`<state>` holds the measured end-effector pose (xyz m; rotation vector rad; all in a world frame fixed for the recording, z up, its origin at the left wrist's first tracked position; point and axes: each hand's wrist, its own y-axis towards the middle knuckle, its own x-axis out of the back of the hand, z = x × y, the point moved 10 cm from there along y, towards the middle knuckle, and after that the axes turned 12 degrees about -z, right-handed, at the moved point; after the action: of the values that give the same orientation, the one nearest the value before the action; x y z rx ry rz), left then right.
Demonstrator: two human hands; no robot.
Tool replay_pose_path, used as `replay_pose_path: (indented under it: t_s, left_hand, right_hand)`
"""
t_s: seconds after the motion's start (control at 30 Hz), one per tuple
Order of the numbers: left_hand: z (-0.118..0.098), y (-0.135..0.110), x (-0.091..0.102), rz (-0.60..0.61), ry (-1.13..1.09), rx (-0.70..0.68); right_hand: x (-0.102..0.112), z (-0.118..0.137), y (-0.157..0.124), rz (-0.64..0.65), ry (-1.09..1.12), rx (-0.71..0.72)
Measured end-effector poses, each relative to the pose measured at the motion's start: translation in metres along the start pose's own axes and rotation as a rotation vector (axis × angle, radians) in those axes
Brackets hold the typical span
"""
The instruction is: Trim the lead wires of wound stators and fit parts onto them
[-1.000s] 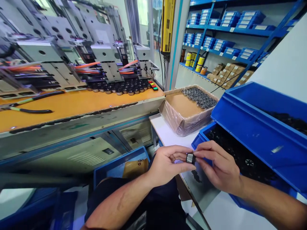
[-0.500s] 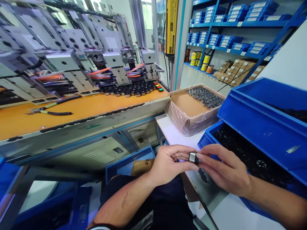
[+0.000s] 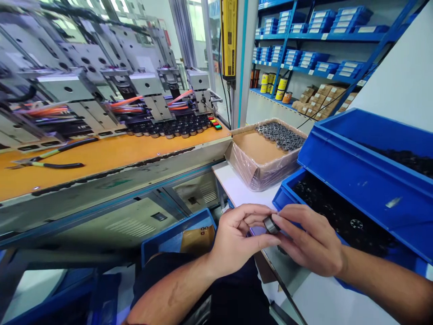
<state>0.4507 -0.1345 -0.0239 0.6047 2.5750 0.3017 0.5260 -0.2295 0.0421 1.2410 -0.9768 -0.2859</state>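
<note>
A small round part (image 3: 271, 224), a metal ring with black on its ends, is pinched between my two hands above the edge of the white side table. My left hand (image 3: 237, 234) has its thumb below the part and its fingers above and behind it. From the other side, the fingertips of my right hand (image 3: 309, 237) press on the part's right end. Fingers partly cover the part, so its far side is hidden. Just behind my right hand is a blue bin (image 3: 287, 192) of small black pieces, one with a pale toothed ring on top.
A plastic-lined carton (image 3: 253, 174) with rows of round parts stands on the side table. Another blue bin (image 3: 358, 171) rests over the first. Cutting pliers (image 3: 57, 158) and several finished-looking round parts (image 3: 169, 128) lie on the orange bench before the machine (image 3: 158, 106).
The ring part has tilted between my fingers, so its metal side now faces differently. Both hands stay close together, and the whole view has shifted slightly to the right.
</note>
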Motion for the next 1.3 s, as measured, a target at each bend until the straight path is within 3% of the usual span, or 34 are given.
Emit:
replay_pose_path:
  t_s: [0.13,0.23,0.3,0.4,0.47,0.57,0.67,0.73,0.9,0.97,1.3]
  left_hand:
    - [-0.045,-0.002,-0.004,0.078,0.373,-0.484]
    - [-0.055,-0.006,-0.006,0.094,0.482,-0.613]
    - [-0.051,-0.005,-0.004,0.073,0.469,-0.572]
    - [-0.031,0.0,0.003,0.018,0.359,-0.382]
    - [-0.009,0.004,0.006,-0.005,0.209,-0.166]
    - [0.028,0.001,-0.004,0.074,-0.128,0.213]
    - [0.044,-0.007,-0.016,0.168,-0.384,0.432]
    - [0.043,-0.007,-0.016,0.191,-0.393,0.426]
    - [0.019,0.004,0.003,0.116,0.011,0.067]
    - [0.013,0.006,0.007,0.081,0.136,-0.006]
    - [0.02,0.002,0.006,0.041,0.157,0.006]
  right_hand:
    - [-0.002,-0.005,0.0,0.008,0.095,-0.109]
    - [-0.006,-0.007,0.001,0.045,0.141,-0.164]
    - [-0.007,-0.007,0.001,0.049,0.14,-0.157]
    - [-0.006,-0.004,0.0,0.038,0.105,-0.098]
    - [-0.006,-0.003,-0.002,0.034,0.086,-0.068]
    - [-0.006,-0.011,-0.001,0.026,0.085,-0.122]
    - [-0.006,-0.019,0.0,0.034,0.143,-0.205]
    - [-0.008,-0.02,0.0,0.044,0.159,-0.213]
    - [-0.01,-0.018,-0.001,0.043,0.102,-0.159]
    - [-0.01,-0.017,-0.002,0.047,0.102,-0.149]
    - [-0.012,-0.014,-0.006,0.096,0.035,-0.121]
